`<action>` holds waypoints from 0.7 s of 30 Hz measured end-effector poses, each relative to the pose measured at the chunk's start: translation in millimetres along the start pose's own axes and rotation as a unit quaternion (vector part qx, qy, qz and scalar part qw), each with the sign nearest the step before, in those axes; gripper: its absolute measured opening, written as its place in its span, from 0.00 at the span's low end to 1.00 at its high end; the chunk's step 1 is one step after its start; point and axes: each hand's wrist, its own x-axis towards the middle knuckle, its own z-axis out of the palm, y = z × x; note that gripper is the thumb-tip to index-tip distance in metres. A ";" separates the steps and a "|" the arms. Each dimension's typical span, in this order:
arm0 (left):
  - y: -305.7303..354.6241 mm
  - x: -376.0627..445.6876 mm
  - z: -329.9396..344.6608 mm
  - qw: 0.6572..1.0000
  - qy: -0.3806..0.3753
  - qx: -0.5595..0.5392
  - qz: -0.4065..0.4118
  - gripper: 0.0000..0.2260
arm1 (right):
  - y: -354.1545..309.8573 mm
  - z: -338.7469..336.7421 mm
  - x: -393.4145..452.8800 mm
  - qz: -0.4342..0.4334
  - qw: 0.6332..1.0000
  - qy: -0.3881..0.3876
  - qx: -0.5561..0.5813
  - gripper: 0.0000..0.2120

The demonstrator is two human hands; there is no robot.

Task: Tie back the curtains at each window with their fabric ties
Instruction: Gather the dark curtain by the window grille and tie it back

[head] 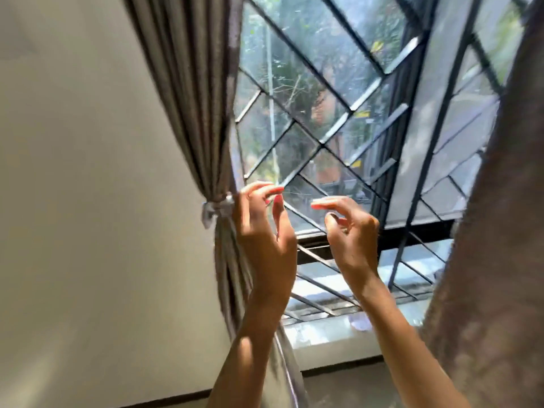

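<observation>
A grey-brown curtain (191,92) hangs at the window's left side, gathered tight by a pale fabric tie (216,209) knotted around it. My left hand (265,231) is raised just right of the tie, fingers loosely curled, its fingertips near or touching the tie's right end; I cannot tell if it pinches anything. My right hand (351,231) hovers in front of the glass, further right, fingers relaxed and bent, holding nothing. A second curtain (485,260) of the same fabric hangs loose at the right edge of the view.
The window (323,83) has a dark metal diamond grille, with trees outside. A pale sill (329,331) runs below it. A plain cream wall (88,201) fills the left side.
</observation>
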 end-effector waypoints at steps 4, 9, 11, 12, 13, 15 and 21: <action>66.2 -20.3 63.7 0.998 -0.033 -0.037 -0.024 0.05 | 7.4 -93.7 22.1 -0.009 0.999 0.044 -0.002 0.16; 161.4 -43.1 137.4 0.995 -0.025 -0.088 -0.049 0.05 | -0.3 -219.9 48.4 0.034 0.994 0.047 0.089 0.11; 198.2 -44.8 155.2 0.992 -0.012 -0.115 -0.052 0.05 | -14.8 -261.1 51.3 0.018 0.994 0.016 0.110 0.12; 214.7 -44.0 161.4 0.991 -0.003 -0.126 -0.051 0.05 | -23.4 -279.7 51.1 0.002 0.993 0.000 0.118 0.12; 229.9 -41.5 165.8 0.990 0.004 -0.134 -0.047 0.04 | -32.7 -297.2 50.7 -0.022 0.992 -0.015 0.124 0.12; 258.0 -33.9 171.5 0.989 0.012 -0.147 -0.030 0.03 | -49.9 -331.3 52.2 -0.082 0.987 -0.028 0.137 0.10; 329.8 -12.1 191.6 0.977 0.039 -0.202 0.063 0.03 | -67.2 -414.7 95.7 -0.201 0.969 0.116 0.082 0.11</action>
